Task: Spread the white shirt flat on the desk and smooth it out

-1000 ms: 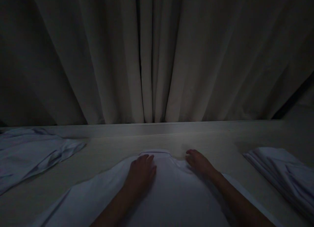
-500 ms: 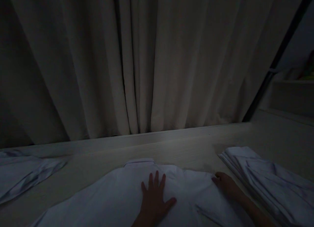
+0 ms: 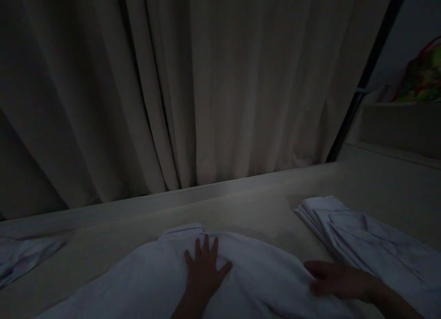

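A white collared shirt (image 3: 144, 282) lies spread flat on the pale table (image 3: 241, 209) in dim light, its collar pointing away from me. My left hand (image 3: 203, 271) presses flat on the shirt just below the collar, fingers spread. My right hand (image 3: 332, 277) rests on the shirt's right edge, fingers curled over the fabric; whether it pinches the cloth is unclear in the dark.
A stack of folded white garments (image 3: 361, 236) lies at the right, close to my right hand. Crumpled white cloth (image 3: 20, 259) sits at the far left. A heavy curtain (image 3: 193, 89) hangs behind the table's back ledge. Colourful items (image 3: 422, 75) sit on a shelf at upper right.
My left hand slid down from the collar and spread flat. My right hand swept right and down along the shirt's edge. My view has turned right, showing more of the folded stack.
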`<state>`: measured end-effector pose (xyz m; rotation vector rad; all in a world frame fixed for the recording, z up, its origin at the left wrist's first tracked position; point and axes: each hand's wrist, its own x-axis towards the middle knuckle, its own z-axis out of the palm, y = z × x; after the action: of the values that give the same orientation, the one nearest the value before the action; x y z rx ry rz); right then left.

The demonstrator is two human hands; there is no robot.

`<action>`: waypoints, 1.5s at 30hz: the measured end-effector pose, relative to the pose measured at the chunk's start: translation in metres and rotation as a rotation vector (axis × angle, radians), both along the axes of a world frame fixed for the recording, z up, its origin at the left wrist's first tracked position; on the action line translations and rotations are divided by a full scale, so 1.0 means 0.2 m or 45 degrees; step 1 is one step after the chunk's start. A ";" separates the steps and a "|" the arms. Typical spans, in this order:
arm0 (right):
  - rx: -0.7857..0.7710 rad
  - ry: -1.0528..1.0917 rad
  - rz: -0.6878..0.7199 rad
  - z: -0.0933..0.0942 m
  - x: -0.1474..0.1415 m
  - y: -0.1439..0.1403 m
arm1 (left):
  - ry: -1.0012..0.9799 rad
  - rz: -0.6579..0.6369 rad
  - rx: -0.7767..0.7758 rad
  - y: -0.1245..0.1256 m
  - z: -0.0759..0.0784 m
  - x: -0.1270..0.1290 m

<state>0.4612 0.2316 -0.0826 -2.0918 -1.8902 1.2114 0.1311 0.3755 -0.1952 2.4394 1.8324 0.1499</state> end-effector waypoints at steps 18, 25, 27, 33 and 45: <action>0.303 -0.912 -0.216 0.66 0.60 0.06 | 0.018 -0.014 -0.075 0.02 0.04 0.07; 0.308 -1.390 -0.399 0.46 0.79 0.20 | -0.059 0.016 -0.132 0.05 0.07 0.07; 0.402 -1.359 -0.336 0.36 0.70 0.26 | -0.089 0.035 -0.049 0.06 0.07 0.05; 0.666 -0.778 -0.136 0.10 0.15 0.54 | -0.023 0.110 0.151 0.09 0.02 0.05; 0.757 -0.456 0.213 -0.45 -0.96 1.10 | -0.220 0.064 0.184 0.13 -0.09 0.03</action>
<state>0.2682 0.4511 -0.1733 -1.9194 -2.2386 0.2196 0.1365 0.4019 -0.2128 2.3845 1.8678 0.4969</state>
